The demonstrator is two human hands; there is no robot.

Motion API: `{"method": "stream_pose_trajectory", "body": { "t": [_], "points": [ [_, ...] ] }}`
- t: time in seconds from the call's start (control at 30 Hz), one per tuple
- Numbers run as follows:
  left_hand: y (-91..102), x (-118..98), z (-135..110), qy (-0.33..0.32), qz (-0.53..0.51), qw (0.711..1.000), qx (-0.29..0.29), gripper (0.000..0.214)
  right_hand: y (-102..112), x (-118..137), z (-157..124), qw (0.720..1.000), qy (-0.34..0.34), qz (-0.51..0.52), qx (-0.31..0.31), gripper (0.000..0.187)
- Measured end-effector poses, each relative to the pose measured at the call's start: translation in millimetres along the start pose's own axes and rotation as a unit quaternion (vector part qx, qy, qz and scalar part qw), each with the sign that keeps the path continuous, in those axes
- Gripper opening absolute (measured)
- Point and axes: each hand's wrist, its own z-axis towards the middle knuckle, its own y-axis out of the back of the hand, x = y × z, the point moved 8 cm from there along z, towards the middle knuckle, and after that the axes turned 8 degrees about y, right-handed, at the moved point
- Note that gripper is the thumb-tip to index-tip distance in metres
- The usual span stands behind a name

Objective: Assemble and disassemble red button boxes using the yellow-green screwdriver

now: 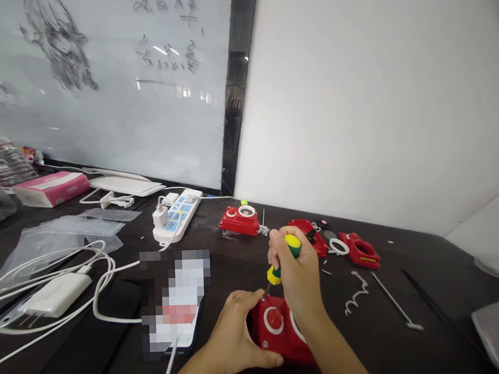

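On our worktop [231, 264] lies the red box [280, 343], long axis left-to-right, below our right hand [299, 275]; our left hand [238, 334] clasps its left end, our right fingers wrap the screwdriver [273, 276], tip down-left at the far-left corner.

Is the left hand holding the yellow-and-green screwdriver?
No, the right hand grips the screwdriver, while the left hand holds the red box.

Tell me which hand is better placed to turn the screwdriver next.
Right, I'd judge: the right hand is wrapped around the screwdriver, whose tip is at a corner of a red box. The left hand holds the box's side, so it seems better suited to steadying.
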Motion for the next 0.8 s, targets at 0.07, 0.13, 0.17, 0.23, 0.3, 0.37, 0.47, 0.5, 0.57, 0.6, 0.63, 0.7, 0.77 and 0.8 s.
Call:
{"method": "stream_pose_trajectory", "body": {
  "t": [0.07,0.13,0.17,0.23,0.3,0.37,0.47,0.5,0.57,0.6,0.63,0.7,0.77,0.8],
  "points": [
    [-0.2,-0.4,0.4,0.000,0.001,1.000,0.002,0.093,-2.2,-3.7,3.0,1.000,-0.006,0.026,0.014,0.025],
    [-0.6,0.3,0.6,0.002,0.004,1.000,0.003,0.094,-3.5,-6.5,5.1,0.998,-0.012,0.051,0.032,0.024],
    [-0.6,1.0,0.7,0.002,0.004,1.000,0.000,0.094,-5.0,-7.6,6.1,0.997,-0.016,0.065,0.048,0.023],
    [-1.0,2.0,0.6,0.000,0.001,1.000,-0.003,0.094,-10.4,-9.2,8.2,0.989,-0.027,0.104,0.097,0.022],
    [-1.6,2.1,0.5,-0.004,-0.004,1.000,-0.003,0.094,-19.2,-10.3,8.9,0.973,-0.050,0.154,0.167,0.022],
    [-1.7,1.3,0.7,-0.004,-0.009,1.000,-0.001,0.095,-27.9,-10.7,7.8,0.950,-0.078,0.196,0.231,0.020],
    [-0.4,-1.8,1.3,0.000,-0.008,1.000,0.003,0.093,-28.5,-11.8,8.8,0.948,-0.092,0.203,0.229,0.018],
    [0.1,-3.0,1.5,0.001,-0.007,1.000,0.006,0.090,-23.6,-12.3,10.5,0.961,-0.083,0.181,0.193,0.018],
    [0.3,-4.3,1.7,0.006,-0.002,1.000,0.014,0.087,-8.1,-9.7,11.9,0.989,-0.042,0.113,0.089,0.021],
    [0.5,-4.3,1.7,0.008,0.000,1.000,0.017,0.088,-0.3,-7.2,10.3,0.996,-0.021,0.077,0.038,0.022],
    [0.9,-3.9,1.8,0.011,0.001,1.000,0.017,0.089,5.5,-4.7,7.3,0.999,-0.005,0.048,-0.003,0.022],
    [1.5,-3.4,1.6,0.009,0.001,1.000,0.016,0.091,9.7,-1.9,0.8,0.999,0.009,0.025,-0.042,0.021],
    [1.7,-3.6,1.2,0.003,-0.002,1.000,0.015,0.090,6.4,-1.6,-3.5,0.999,0.015,0.035,-0.038,0.020],
    [1.3,-3.8,1.0,0.002,-0.002,1.000,0.017,0.090,4.1,-1.2,-4.5,0.998,0.023,0.045,-0.032,0.019]
  ]
}}
